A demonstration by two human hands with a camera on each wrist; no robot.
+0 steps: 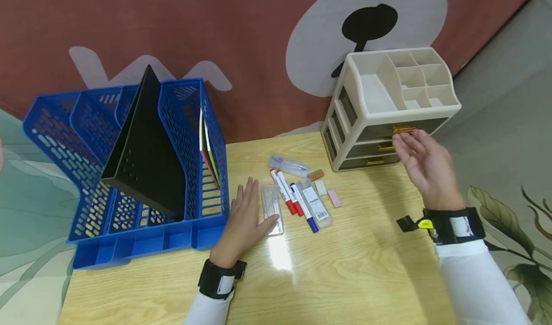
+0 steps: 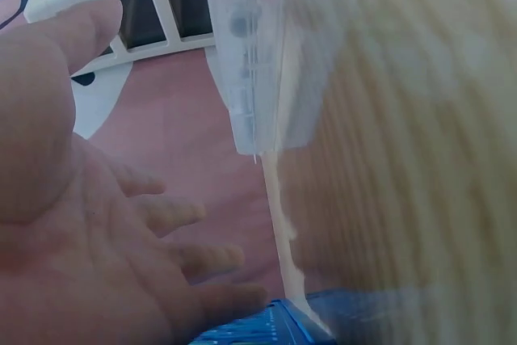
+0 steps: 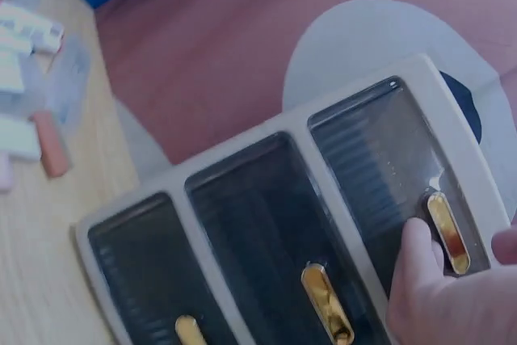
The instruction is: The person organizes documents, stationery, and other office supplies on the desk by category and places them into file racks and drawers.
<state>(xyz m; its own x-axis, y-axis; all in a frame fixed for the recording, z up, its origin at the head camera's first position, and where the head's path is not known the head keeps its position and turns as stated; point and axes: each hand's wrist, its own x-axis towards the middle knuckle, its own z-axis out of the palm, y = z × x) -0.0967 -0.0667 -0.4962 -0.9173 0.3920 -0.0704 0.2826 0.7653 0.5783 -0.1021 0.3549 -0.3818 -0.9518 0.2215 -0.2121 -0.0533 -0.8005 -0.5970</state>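
At 2 o'clock in the head view, the cream-white plastic desktop organizer (image 1: 435, 110) stands upright on the pale wood-grain tabletop (image 1: 345, 277), its smoky see-through top drawer (image 1: 376, 133) flush with the frame. The right hand (image 1: 431, 176), at 3 o'clock, is palm up at that drawer's gold oblong handle (image 3: 448, 233), fingers loosely extended on one side and thumb apart on the other; it pinches nothing, and whether a fingertip touches the handle I cannot tell. The left hand (image 1: 245, 219), at 7 o'clock, is spread, fingers straight, between the blue perforated plastic file rack (image 1: 177, 226) and the clear flat plastic case (image 1: 271, 203); its thumb overlaps the case in the head view, though the left wrist view shows a gap. The handle looks shallow, so a weak grip could slip off it. With no hand bracing the organizer, a drawer that sticks would probably drag the whole body forward or tip it, and a sideways tug might jam the drawer. Too hard a pull could bring it right out of its slot. A careless left thumb could also shove the case into the white red-capped markers (image 1: 282, 191) at its 3 o'clock, setting them rolling.
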